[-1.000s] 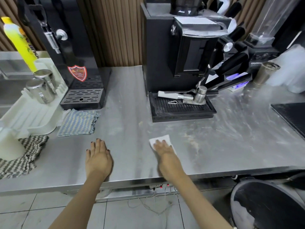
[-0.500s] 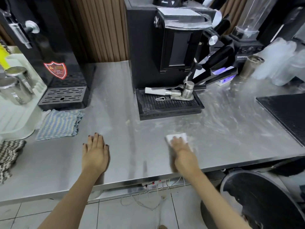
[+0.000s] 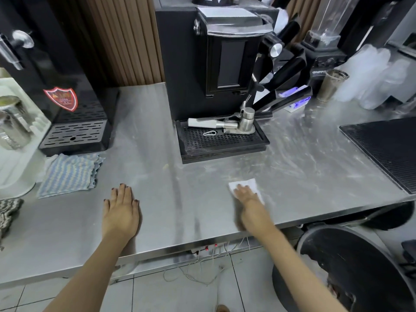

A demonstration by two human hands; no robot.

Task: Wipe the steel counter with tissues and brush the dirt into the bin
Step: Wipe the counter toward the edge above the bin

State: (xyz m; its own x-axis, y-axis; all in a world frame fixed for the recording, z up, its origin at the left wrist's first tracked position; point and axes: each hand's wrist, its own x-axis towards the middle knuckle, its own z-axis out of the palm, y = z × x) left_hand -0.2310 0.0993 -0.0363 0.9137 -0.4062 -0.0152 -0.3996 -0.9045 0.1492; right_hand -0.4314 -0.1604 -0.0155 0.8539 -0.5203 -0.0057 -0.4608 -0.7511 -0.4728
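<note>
1. Tissue (image 3: pixel 247 185) first: it lies flat on the steel counter (image 3: pixel 191 199), close to the front edge, at about 4 o'clock from the middle of our view. Our right hand (image 3: pixel 247 200) sits on top of it.
2. Fingers: the right ones look straight and together, pinning the sheet down flat, not bunching it. Our left hand (image 3: pixel 120 210) rests palm down at 8 o'clock, fingers straight, holding nothing.
3. Handling, and this is just our guess: thin, soft, weighs nothing. It has no stiffness, so it only goes where a palm drags it. The steel looks slick, so it should slide easily, but on damp streaks it may roll up or tear.
4. Where to hold: we'd press on the middle with flat fingers and let the far edge lead like a little plough. To lift it, we'd pinch the bare corner at 11 o'clock from the hand.
5. Whitish smears (image 3: pixel 304 158) sit at 2 o'clock from the tissue. The bin (image 3: pixel 360 266) is below the counter edge at 4 o'clock, so sweeping dirt off that edge looks doable.
</note>
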